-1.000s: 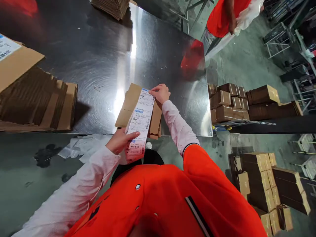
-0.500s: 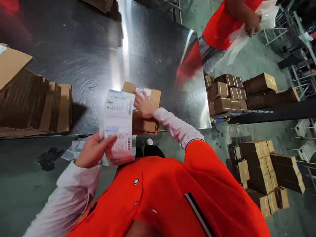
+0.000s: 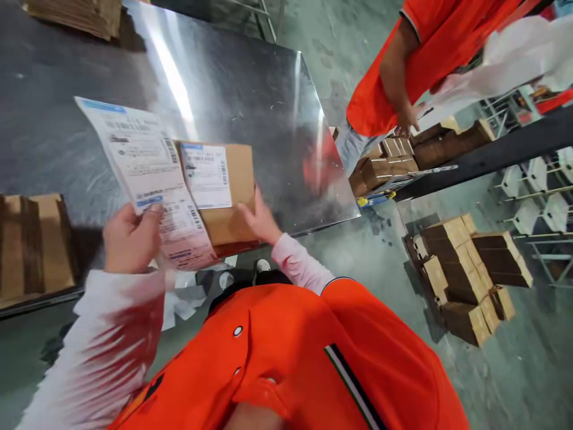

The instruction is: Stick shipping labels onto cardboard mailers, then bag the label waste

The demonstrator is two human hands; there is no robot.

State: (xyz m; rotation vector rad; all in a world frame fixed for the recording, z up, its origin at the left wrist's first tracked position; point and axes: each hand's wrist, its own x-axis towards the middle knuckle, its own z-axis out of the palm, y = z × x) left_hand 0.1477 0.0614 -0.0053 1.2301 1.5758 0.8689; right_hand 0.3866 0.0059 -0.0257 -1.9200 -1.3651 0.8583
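Print on the label strip (image 3: 145, 161) and white label (image 3: 206, 177) on cardboard (image 3: 242, 173) is illegible.

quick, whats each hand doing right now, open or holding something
Left hand: closed, holding the strip of labels between thumb and fingers.
Right hand: thumb on the labelled cardboard; whether it grips cannot be told.

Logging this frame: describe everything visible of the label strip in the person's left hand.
The label strip is a long, thin, paper-like sheet, white with blue bands, dark print and barcodes; the wording is too blurred to read. Several labels run along it. It slants from upper left to lower right, its upper part curving slightly, its lower end tinted reddish. The left hand grips its left edge, thumb on top. It overlaps the cardboard piece in view; whether they touch is unclear.
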